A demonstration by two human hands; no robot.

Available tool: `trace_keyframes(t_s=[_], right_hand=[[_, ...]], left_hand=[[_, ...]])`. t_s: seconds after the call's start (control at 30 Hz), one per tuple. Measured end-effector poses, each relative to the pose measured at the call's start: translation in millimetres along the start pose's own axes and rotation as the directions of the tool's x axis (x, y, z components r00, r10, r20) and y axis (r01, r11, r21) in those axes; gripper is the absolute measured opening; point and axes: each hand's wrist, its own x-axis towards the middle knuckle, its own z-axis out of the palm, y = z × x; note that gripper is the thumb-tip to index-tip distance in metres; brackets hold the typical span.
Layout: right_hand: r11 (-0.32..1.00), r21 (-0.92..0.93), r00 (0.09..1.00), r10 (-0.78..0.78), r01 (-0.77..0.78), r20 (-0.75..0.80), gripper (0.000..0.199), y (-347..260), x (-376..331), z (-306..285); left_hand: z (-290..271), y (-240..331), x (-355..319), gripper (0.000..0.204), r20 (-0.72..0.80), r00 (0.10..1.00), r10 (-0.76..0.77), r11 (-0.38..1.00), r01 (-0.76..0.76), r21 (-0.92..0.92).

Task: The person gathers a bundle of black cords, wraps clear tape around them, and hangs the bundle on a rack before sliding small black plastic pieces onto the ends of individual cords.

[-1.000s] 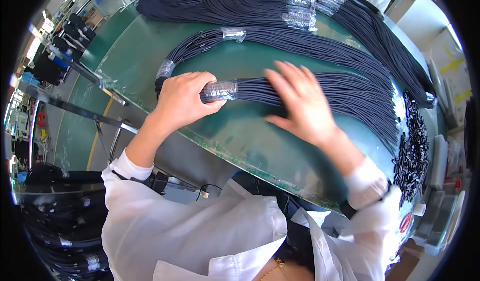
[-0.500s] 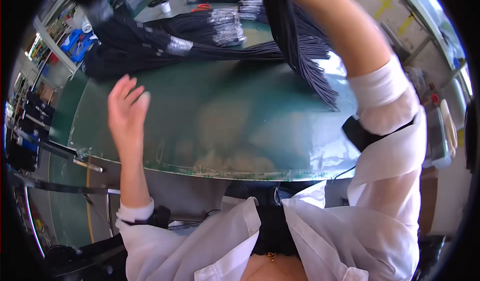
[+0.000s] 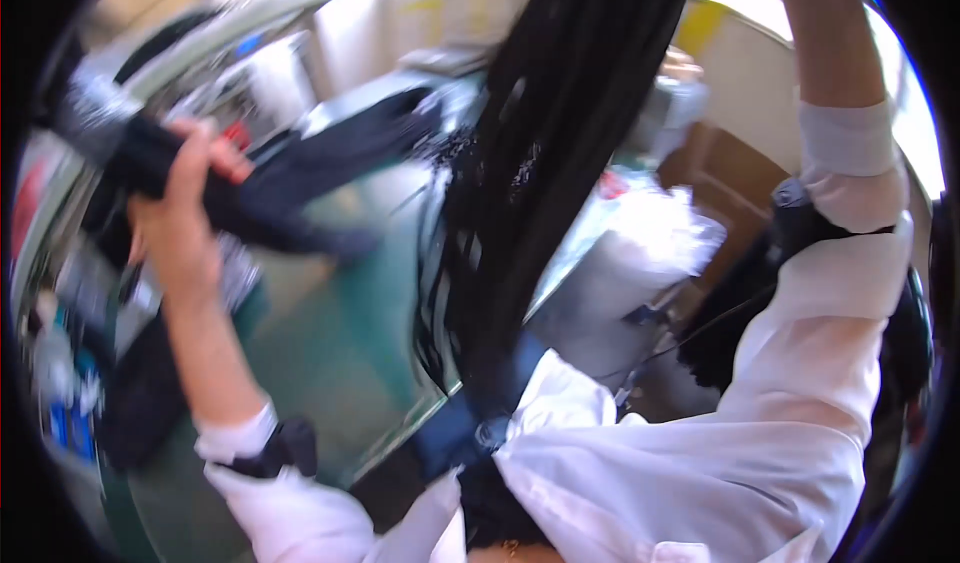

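Your left hand (image 3: 180, 228) is clenched around one end of the black cable bundle (image 3: 540, 183), lifted so its length hangs free; your right hand is out of frame, probably gripping the top.

The right hand is cut off by the top edge; the cable bundle (image 3: 560, 163) and table (image 3: 350, 333) are blurred.

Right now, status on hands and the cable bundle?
Left hand gripping the wrapped end of the black cable bundle. Right hand out of frame above, arm raised. Bundle hangs over the green table; picture blurred.
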Motion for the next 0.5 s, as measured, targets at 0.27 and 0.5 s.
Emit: trace_keyframes(t_s=[0.27,0.5], right_hand=[[0.174,-0.886,0.898,0.183,-0.430,-0.401,0.050,-126,-79,-197],[-0.199,-0.891,0.913,-0.089,-0.408,-0.398,0.038,-140,-74,-409]], left_hand=[[119,87,32,0.029,0.596,0.796,-0.110,0.958,0.245,-0.151],[287,64,-26,0.032,0.718,0.686,-0.120,0.978,0.206,-0.033]])
